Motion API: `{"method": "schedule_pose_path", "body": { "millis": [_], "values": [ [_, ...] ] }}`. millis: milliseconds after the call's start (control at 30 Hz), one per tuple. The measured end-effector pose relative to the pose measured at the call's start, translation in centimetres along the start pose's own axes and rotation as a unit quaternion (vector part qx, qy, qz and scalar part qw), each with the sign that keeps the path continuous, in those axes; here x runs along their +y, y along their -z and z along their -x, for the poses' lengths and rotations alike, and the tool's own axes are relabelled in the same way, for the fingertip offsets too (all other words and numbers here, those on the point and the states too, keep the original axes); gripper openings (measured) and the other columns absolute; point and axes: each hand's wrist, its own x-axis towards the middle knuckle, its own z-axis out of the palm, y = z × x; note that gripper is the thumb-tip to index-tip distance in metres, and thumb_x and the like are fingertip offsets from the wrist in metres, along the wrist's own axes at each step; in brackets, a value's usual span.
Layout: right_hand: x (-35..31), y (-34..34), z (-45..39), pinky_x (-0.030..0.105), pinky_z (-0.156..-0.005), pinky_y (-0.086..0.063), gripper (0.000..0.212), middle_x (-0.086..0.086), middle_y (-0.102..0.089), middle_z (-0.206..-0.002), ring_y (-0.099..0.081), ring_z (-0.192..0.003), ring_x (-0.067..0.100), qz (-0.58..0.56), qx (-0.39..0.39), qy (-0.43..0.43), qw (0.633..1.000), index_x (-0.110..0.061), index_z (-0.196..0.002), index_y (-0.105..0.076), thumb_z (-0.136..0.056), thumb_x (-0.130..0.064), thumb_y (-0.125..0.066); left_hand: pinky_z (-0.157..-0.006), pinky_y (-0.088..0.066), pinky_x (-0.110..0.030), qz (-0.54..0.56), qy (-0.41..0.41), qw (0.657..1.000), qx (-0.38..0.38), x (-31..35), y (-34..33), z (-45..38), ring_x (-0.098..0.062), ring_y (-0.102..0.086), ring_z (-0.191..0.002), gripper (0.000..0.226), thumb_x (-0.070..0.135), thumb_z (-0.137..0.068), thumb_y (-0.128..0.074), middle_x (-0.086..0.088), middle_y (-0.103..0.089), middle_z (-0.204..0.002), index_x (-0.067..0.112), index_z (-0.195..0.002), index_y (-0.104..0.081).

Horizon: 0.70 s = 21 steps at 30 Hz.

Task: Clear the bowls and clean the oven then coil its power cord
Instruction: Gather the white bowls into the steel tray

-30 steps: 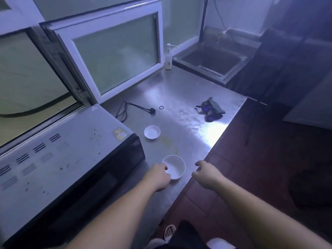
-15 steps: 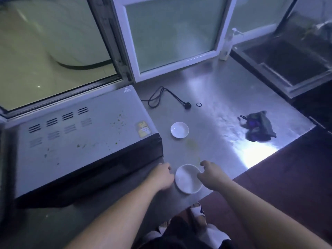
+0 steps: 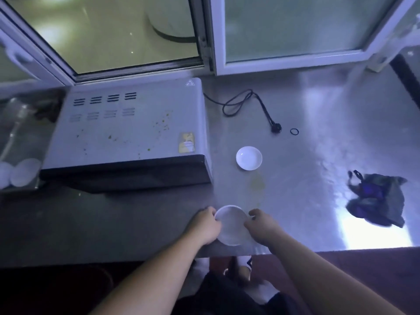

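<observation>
A white bowl (image 3: 231,226) sits near the front edge of the steel counter (image 3: 318,137). My left hand (image 3: 203,226) grips its left rim and my right hand (image 3: 261,226) grips its right rim. A second, smaller white bowl (image 3: 249,158) stands farther back, beside the oven's right side. The silver oven (image 3: 127,126) with a dark front has food spots on its top. Its black power cord (image 3: 241,103) lies loose on the counter, ending in a plug (image 3: 276,129).
A dark crumpled cloth (image 3: 377,198) lies at the right. A small black ring (image 3: 294,131) sits by the plug. A yellowish stain (image 3: 256,184) marks the counter between the bowls. Two white bowls (image 3: 20,172) stand left of the oven. Window frames run along the back.
Both hands have closed in on the near bowl and now hold its rim. The camera has swung left and looks more steeply down, bringing the whole oven into view.
</observation>
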Motion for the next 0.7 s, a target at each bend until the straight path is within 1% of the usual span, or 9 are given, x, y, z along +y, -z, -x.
{"method": "schedule_pose_path", "body": {
  "millis": [67,167,200,300,367,400,467,600,700],
  "values": [
    [0.4,-0.6,-0.3,0.031,-0.086,-0.047,0.050,0.013,-0.062,-0.132,-0.060,-0.105,0.028,-0.008,-0.008,-0.002,1.000,-0.013,-0.145,-0.048,-0.097,-0.025,-0.054,-0.073,-0.045,-0.031,0.039,0.028,0.999,0.007,-0.3,-1.3,-0.2,-0.030,-0.063,-0.105,0.022,0.024,-0.092,-0.049,-0.008,-0.066,-0.117,0.016,-0.110,-0.060],
    [0.8,-1.3,-0.7,0.034,-0.092,-0.049,0.051,0.013,-0.063,-0.130,-0.061,-0.115,0.032,-0.034,-0.012,-0.009,0.999,-0.014,-0.144,-0.049,-0.095,-0.023,-0.057,-0.060,-0.037,-0.030,0.099,0.065,0.993,-0.001,-1.1,-2.5,-0.5,-0.030,-0.064,-0.100,0.014,0.025,-0.091,-0.048,-0.008,-0.068,-0.108,0.018,-0.098,-0.058],
    [0.8,-1.4,-0.9,0.036,-0.092,-0.051,0.051,0.012,-0.064,-0.129,-0.061,-0.114,0.033,-0.046,-0.013,-0.012,0.999,-0.014,-0.144,-0.049,-0.093,-0.023,-0.058,-0.059,-0.036,-0.030,0.124,0.076,0.989,-0.006,-1.1,-2.7,-0.5,-0.029,-0.064,-0.098,0.015,0.026,-0.091,-0.047,-0.007,-0.068,-0.106,0.018,-0.098,-0.058],
    [0.7,-1.7,-1.5,0.043,-0.090,-0.056,0.051,0.010,-0.067,-0.121,-0.066,-0.105,0.034,-0.077,-0.016,-0.021,0.997,-0.017,-0.138,-0.054,-0.088,-0.024,-0.060,-0.066,-0.044,-0.031,0.200,0.115,0.973,-0.007,-1.7,-3.7,-1.3,-0.028,-0.065,-0.096,0.026,0.026,-0.091,-0.046,-0.007,-0.070,-0.106,0.017,-0.104,-0.067],
    [0.7,-1.8,-1.8,0.045,-0.091,-0.057,0.048,0.007,-0.068,-0.115,-0.066,-0.103,0.033,-0.102,-0.017,-0.024,0.994,-0.017,-0.133,-0.058,-0.085,-0.023,-0.061,-0.078,-0.058,-0.040,0.268,0.143,0.953,-0.005,-2.6,-4.9,-2.6,-0.033,-0.070,-0.096,0.032,0.030,-0.082,-0.046,-0.012,-0.074,-0.101,0.017,-0.096,-0.072],
    [0.7,-1.9,-1.9,0.046,-0.091,-0.057,0.048,0.006,-0.067,-0.112,-0.065,-0.102,0.031,-0.123,-0.019,-0.026,0.992,-0.017,-0.129,-0.060,-0.082,-0.024,-0.061,-0.084,-0.061,-0.046,0.291,0.154,0.944,-0.005,-3.9,-6.1,-3.9,-0.034,-0.072,-0.095,0.034,0.032,-0.078,-0.045,-0.012,-0.075,-0.097,0.019,-0.093,-0.072],
    [0.8,-2.0,-2.0,0.048,-0.090,-0.058,0.050,0.004,-0.067,-0.106,-0.065,-0.099,0.030,-0.158,-0.022,-0.029,0.987,-0.017,-0.124,-0.064,-0.075,-0.026,-0.060,-0.088,-0.060,-0.049,0.312,0.157,0.937,-0.005,-5.2,-7.1,-5.0,-0.035,-0.073,-0.093,0.035,0.034,-0.077,-0.044,-0.011,-0.076,-0.094,0.021,-0.092,-0.073],
    [0.1,-2.3,-2.0,0.045,-0.084,-0.060,0.044,0.007,-0.069,-0.106,-0.066,-0.097,0.029,-0.185,-0.033,-0.012,0.982,-0.015,-0.120,-0.068,-0.077,-0.022,-0.061,-0.087,-0.062,-0.047,0.371,0.183,0.910,0.016,-4.1,-4.4,-1.7,-0.031,-0.075,-0.089,0.029,0.037,-0.081,-0.050,-0.005,-0.077,-0.091,0.027,-0.093,-0.074],
    [-1.6,-2.4,-1.3,0.045,-0.081,-0.060,0.042,0.009,-0.070,-0.107,-0.067,-0.098,0.030,-0.187,-0.047,0.006,0.981,-0.018,-0.116,-0.070,-0.075,-0.024,-0.061,-0.069,-0.054,-0.035,0.403,0.186,0.896,0.026,-3.8,-1.9,0.9,-0.028,-0.071,-0.074,0.026,0.033,-0.082,-0.052,-0.011,-0.076,-0.087,0.020,-0.088,-0.074]
  ]
}}
